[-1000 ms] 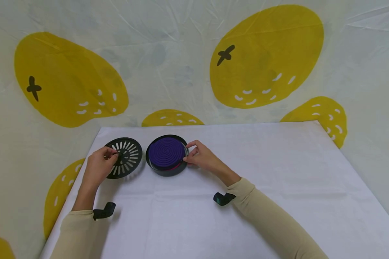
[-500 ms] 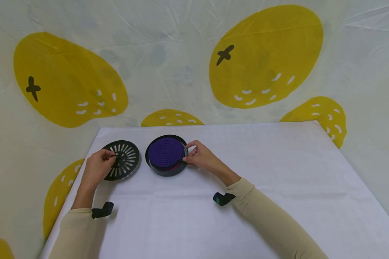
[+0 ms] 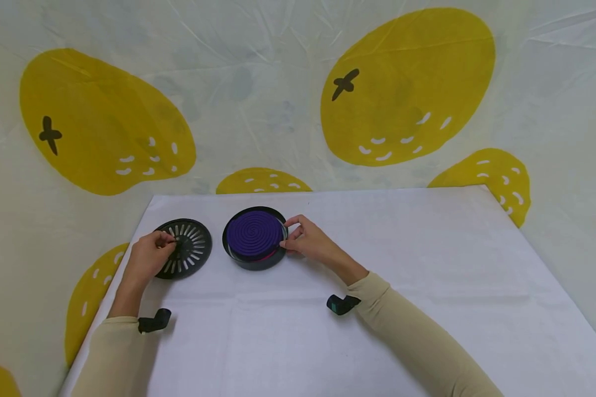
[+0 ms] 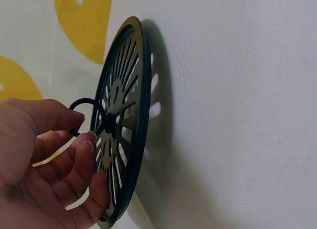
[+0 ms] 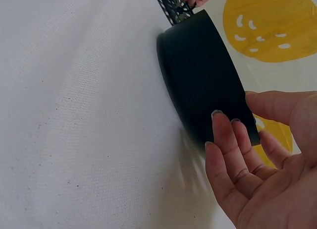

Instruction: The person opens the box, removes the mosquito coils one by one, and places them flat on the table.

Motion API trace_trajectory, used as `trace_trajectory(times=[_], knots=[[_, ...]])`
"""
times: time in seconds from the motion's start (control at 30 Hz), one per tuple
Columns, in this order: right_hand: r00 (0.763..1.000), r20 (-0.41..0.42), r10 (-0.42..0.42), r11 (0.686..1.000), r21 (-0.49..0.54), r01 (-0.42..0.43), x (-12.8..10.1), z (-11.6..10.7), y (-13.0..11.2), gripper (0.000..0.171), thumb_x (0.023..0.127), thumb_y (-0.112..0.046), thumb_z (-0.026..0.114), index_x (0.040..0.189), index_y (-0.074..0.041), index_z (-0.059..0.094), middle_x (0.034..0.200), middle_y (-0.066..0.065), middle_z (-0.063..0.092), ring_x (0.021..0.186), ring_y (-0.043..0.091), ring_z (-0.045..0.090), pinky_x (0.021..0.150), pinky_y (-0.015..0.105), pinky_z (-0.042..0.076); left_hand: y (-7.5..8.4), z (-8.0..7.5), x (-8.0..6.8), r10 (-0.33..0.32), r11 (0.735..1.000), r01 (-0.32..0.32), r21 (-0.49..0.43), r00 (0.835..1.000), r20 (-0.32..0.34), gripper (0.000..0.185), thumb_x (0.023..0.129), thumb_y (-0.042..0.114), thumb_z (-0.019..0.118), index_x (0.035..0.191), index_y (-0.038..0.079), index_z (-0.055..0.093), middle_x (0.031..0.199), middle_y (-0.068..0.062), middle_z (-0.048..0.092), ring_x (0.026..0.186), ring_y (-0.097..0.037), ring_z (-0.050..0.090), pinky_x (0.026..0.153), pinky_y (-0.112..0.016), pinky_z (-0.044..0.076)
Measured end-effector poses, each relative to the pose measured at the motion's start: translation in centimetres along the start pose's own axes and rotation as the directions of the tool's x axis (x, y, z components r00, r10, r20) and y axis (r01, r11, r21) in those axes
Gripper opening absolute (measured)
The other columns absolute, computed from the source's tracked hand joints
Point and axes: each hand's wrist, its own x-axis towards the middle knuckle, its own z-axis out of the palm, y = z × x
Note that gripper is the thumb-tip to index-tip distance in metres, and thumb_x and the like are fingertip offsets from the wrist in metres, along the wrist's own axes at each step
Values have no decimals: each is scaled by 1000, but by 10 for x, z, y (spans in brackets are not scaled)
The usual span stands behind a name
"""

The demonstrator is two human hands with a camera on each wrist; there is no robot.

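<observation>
The left hand (image 3: 149, 256) pinched the wire ring (image 4: 84, 106) at the centre of the slotted lid (image 3: 186, 248), thumb and forefinger closed on it. In the left wrist view the lid stood tilted, its far rim raised off the counter (image 3: 377, 309) and its near rim hidden behind the fingers. The lid lay near the counter's left edge, just beside the black tin (image 3: 255, 259) and apart from it.

The right hand (image 3: 308, 240) held the tin's right wall, thumb on the upper rim and fingers (image 5: 223, 140) against the side, the grip narrow. A purple coil (image 3: 255, 234) filled the tin, with a red edge showing below it at the front. The tin sat flat, left of centre and toward the counter's far edge. Bare white cloth extended to the right and toward the person.
</observation>
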Motion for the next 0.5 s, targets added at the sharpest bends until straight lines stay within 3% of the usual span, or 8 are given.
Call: trace_trajectory(times=[0.27,0.5], knots=[[1000,0,-1,1000,-9,1,0,0,0,52,90,-16,77,134,-11,50,97,10,63,90,32,72,76,41,56,-5,1,2,-36,999,37,-18,998,58,18,99,11,60,110,-2,65,104,-23,66,93,-35,57,80,-43,50],[1000,2,-1,1000,-1,1,1,-1,0,52,89,-15,77,133,-11,50,97,11,63,89,32,72,75,40,56,0,-2,2,-48,999,49,-12,997,68,22,99,10,58,117,-1,64,96,-17,60,91,-32,53,74,-38,44]])
